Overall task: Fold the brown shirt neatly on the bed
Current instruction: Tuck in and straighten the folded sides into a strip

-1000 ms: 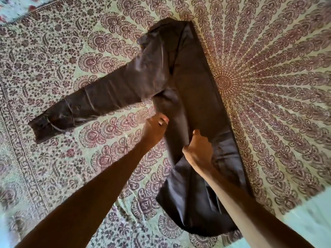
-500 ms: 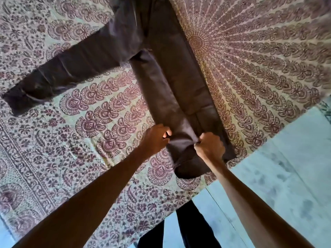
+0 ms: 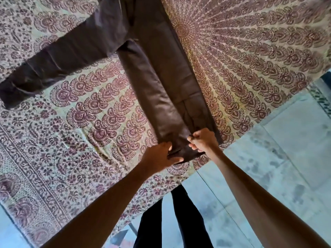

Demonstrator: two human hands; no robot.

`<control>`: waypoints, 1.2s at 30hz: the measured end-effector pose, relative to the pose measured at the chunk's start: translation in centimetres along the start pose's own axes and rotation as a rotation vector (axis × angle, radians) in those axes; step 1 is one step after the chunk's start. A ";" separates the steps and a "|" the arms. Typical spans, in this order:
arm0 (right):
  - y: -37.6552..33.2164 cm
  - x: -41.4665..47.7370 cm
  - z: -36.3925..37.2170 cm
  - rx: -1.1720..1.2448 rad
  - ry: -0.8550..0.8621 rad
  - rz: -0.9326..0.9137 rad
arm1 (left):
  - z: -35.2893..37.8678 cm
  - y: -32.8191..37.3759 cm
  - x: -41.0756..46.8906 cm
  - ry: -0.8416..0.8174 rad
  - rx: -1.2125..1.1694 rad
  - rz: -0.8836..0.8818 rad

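Left hand [image 3: 159, 155], lower centre of frame: fingers curled round the near left corner of the hem [image 3: 186, 153]. Firm grip.

Right hand [image 3: 203, 140], just beside it, a little higher and to the right: fingers curled, pinching the other corner of the same hem. Cloth bunches slightly between the two hands.

Brown shirt [image 3: 161, 83]: lies on the bed [image 3: 89, 140] as a long narrow band, running from the hands up to the top centre of the frame. Its right side appears folded in over the body. One sleeve [image 3: 59, 63] lies stretched out flat toward the left edge, upper left. The collar is out of frame.

Step in hand, as I read it: drawing the folded body taut and square by its hem before the loose sleeve is dealt with.

To do it well:
- pull evenly with both hands so the long edges run parallel
- stay low to the bedspread; lifting high may flip the folded panel open
- stack the hem layers flush, then lay them flat and let the bunching go

Risk: the hem sits near the bed's edge, so a strong tug could drag it over.

Beyond: pale tiled floor [image 3: 286, 158] at right and bottom; dark trouser legs [image 3: 188, 221] at bottom centre.
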State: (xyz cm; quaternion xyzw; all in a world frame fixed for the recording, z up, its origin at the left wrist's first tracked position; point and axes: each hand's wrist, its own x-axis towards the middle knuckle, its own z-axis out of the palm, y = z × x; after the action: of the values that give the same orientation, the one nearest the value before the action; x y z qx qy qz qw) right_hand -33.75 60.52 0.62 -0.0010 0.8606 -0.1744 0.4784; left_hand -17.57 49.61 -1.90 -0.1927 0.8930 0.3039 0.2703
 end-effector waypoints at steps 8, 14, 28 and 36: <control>0.3 -0.3 0.0 -0.075 0.021 -0.018 | 2.2 3.0 -2.2 0.093 0.062 -0.140; 0.4 -0.5 0.6 -0.294 0.041 -0.013 | 3.4 2.6 -2.9 0.022 0.027 -0.078; -15.8 2.3 0.9 -0.305 0.125 -0.444 | -13.0 -10.5 5.7 0.623 -0.279 -0.255; -31.7 6.3 8.8 0.247 -0.240 -0.305 | -25.1 -24.8 10.7 0.829 -0.209 -0.427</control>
State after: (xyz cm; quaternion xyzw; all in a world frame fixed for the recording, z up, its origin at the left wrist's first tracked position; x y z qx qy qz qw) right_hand -35.13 27.05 0.70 -0.0932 0.7596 -0.3473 0.5419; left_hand -22.50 13.10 -2.41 -0.5030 0.8306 0.2274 -0.0730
